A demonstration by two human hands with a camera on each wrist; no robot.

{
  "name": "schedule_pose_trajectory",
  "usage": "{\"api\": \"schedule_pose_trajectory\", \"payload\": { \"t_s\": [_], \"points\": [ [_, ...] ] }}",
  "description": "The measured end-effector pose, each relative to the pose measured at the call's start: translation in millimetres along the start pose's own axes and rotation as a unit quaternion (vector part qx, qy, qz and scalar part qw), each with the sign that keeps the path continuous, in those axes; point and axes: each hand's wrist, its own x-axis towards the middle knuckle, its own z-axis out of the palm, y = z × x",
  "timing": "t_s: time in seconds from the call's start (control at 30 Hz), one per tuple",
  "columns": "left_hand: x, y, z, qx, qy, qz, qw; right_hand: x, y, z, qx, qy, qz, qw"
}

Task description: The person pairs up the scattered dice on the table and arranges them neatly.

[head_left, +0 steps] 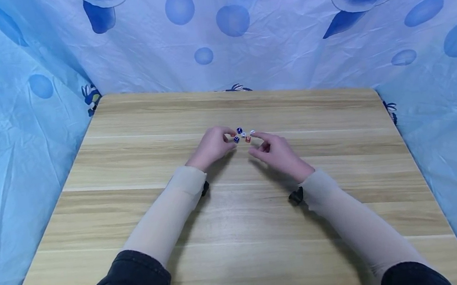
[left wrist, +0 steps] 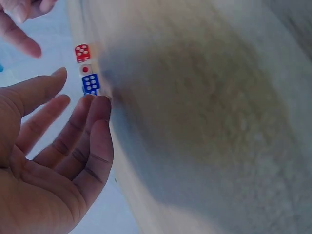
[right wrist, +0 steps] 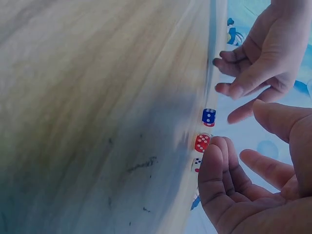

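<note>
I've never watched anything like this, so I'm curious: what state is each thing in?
Left grip: fingers loosely bent, no die pinched
Right grip: fingers loosely bent, no die pinched
Red dice: two, resting on the table
Blue dice: two, resting there too
White dice: two, resting there too
Blue sheet: hanging, wrinkled
Pale sleeves: reaching the wrists

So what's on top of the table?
Small red, blue and white dice, between the left hand and right hand. Whatever sits under the hands and forearms is hidden.
</note>
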Motion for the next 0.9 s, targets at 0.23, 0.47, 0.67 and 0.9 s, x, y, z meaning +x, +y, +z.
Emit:
{"api": "schedule_pose_trajectory", "payload": {
  "t_s": [0.23,0.47,0.67,0.9],
  "points": [
    [9.6,-2.9,3.6,0.031,-0.007,-0.003,0.9995,0.3,-0.9,2.1,0.005,-0.009,0.011,0.9999],
    [17.2,-2.8,4.6,0.050,-0.014,0.001,0.9987,1.4,3.4,5.7,-0.001,-0.011,0.016,0.9998],
    [20.6,-2.4,5.7,0.062,-0.019,-0.007,0.9979,2.0,1.1,6.1,-0.007,-0.005,0.013,0.9999],
    [22.2,-0.9,6.5,0.068,-0.021,-0.009,0.9974,3.3,0.7,5.9,-0.014,-0.005,0.010,0.9998]
  ]
}}
